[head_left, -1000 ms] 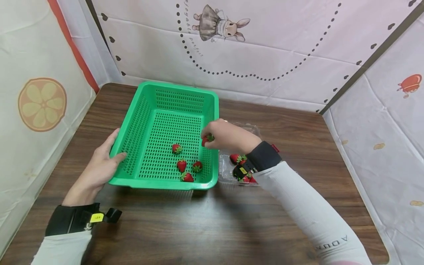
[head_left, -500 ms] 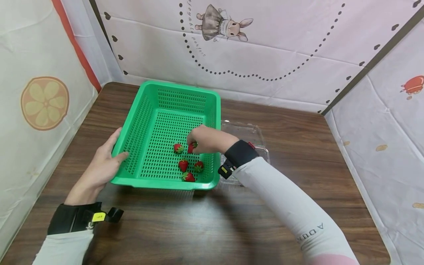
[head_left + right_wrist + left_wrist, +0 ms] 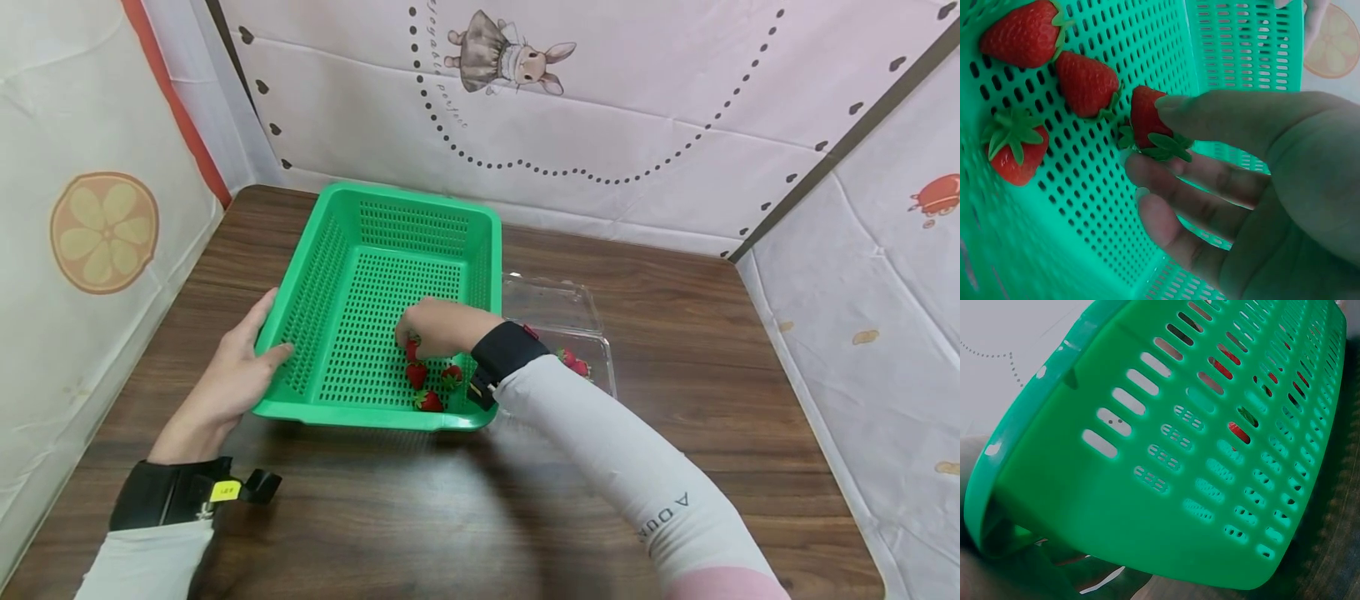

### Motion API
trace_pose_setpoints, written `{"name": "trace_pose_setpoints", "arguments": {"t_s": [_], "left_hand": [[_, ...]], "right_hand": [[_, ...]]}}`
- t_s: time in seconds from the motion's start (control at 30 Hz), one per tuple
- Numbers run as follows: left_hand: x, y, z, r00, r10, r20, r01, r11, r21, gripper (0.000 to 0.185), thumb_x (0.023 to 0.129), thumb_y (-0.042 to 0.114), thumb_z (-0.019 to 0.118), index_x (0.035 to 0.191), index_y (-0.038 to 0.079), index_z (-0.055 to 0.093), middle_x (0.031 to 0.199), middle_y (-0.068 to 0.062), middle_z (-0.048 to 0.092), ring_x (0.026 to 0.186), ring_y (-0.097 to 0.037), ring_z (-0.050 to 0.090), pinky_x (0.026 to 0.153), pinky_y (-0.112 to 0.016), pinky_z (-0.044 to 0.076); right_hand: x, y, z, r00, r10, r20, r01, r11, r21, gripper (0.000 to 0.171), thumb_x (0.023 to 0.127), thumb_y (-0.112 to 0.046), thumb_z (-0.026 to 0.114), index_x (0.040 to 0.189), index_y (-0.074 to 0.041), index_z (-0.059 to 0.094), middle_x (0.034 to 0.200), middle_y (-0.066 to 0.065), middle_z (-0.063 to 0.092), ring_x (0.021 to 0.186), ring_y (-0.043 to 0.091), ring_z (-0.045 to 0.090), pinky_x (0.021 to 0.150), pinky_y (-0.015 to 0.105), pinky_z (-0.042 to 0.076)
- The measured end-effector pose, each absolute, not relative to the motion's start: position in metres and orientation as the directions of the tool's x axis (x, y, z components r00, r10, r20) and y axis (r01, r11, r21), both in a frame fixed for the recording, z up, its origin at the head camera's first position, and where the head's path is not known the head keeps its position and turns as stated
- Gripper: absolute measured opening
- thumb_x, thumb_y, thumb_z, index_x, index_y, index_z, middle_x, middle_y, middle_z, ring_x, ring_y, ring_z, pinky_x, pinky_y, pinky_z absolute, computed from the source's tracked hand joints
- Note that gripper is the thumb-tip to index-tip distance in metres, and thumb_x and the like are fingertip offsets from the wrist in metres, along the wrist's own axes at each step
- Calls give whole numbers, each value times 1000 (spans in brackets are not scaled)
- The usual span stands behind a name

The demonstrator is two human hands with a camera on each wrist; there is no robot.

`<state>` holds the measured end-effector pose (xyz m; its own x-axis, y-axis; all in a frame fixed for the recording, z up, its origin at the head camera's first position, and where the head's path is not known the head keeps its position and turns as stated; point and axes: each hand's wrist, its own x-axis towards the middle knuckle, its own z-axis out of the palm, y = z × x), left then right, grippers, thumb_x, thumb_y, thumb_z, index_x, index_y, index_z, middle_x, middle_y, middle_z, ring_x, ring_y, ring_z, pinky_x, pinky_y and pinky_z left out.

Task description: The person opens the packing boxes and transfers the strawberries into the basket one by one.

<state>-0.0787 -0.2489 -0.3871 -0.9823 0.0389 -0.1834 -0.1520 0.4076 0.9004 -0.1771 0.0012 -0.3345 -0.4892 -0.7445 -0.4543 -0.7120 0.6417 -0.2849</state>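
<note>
Right hand (image 3: 435, 327) pinches strawberry (image 3: 1147, 119) | left hand (image 3: 236, 375) flat against green basket (image 3: 330, 250)

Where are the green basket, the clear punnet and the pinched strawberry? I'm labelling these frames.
green basket (image 3: 375, 417), head view, near rim.
clear punnet (image 3: 551, 293), head view, open lid.
pinched strawberry (image 3: 1147, 115), right wrist view, red flesh above its leaves.

In the head view the right hand (image 3: 435, 327) covers most of the strawberry (image 3: 411, 349) it holds. The sleeve (image 3: 600, 450) hides much of the clear box (image 3: 558, 304), lower centre. In the left wrist view, berries show only as red glimpses through the basket (image 3: 1166, 469) slots.
</note>
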Motion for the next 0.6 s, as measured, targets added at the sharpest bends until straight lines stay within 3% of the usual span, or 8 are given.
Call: {"name": "trace_pose_setpoints", "arguments": {"t_s": [0.13, 0.23, 0.43, 0.6], "left_hand": [[-79, -249, -387, -982, 44, -183, -150, 402, 903, 69, 104, 16, 35, 154, 37, -8, 159, -22, 16, 135, -42, 34, 82, -34, 47], [-80, -249, -388, -981, 45, -186, -153, 395, 906, 69, 104, 16, 35, 153, 37, -9, 160, -20, 14, 137, -42, 32, 87, -41, 45], [-81, -249, -389, -978, 38, -204, -175, 380, 909, 69, 104, 17, 34, 152, 40, -9, 161, -19, 13, 139, -41, 28, 93, -49, 40], [-80, -250, -390, -979, 38, -203, -173, 384, 907, 69, 104, 17, 35, 153, 39, -9, 161, -19, 14, 138, -41, 30, 91, -45, 43]], "right_hand": [[-177, -3, -338, -480, -756, -446, -721, 629, -290, 21, 93, -5, 59, 108, -12, 71, 112, 0, 67, 100, 16, 53, 84, 28, 45], [-176, -4, -340, -469, -757, -455, -725, 624, -290, 21, 93, -4, 58, 108, -11, 71, 112, 2, 67, 97, 15, 54, 81, 28, 45], [-177, -3, -340, -471, -746, -471, -716, 635, -289, 23, 94, -7, 60, 114, -12, 71, 120, 4, 67, 111, 17, 59, 89, 29, 48], [-178, 2, -335, -461, -758, -462, -708, 628, -324, 27, 96, -9, 58, 122, -10, 67, 125, 6, 66, 118, 19, 58, 96, 30, 47]]}}
